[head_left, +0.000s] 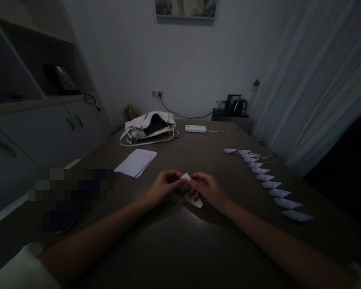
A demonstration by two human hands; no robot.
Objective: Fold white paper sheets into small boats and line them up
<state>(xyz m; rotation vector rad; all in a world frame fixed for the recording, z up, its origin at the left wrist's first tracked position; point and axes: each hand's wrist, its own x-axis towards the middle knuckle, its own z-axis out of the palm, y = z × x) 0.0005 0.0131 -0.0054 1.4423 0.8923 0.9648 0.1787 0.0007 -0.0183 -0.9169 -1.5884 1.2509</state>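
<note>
Between my two hands is a small piece of folded white paper [185,176], its pointed top showing above the fingers. My left hand [167,183] pinches its left side between thumb and fingers. From the right, my right hand [207,188] grips the other side with thumb and forefinger, the remaining fingers curled below. Under the hands, a pale patch [195,200] shows on the table; I cannot tell whether it is paper or a reflection. A row of folded paper boats [271,184] stands on the right of the table.
A stack of white paper sheets [136,162] lies left of centre on the dark table [180,249]. Behind it sits a white handbag [150,126]. A white device with a cable [195,129] lies at the back. Kettles [237,106] stand beyond the far right edge.
</note>
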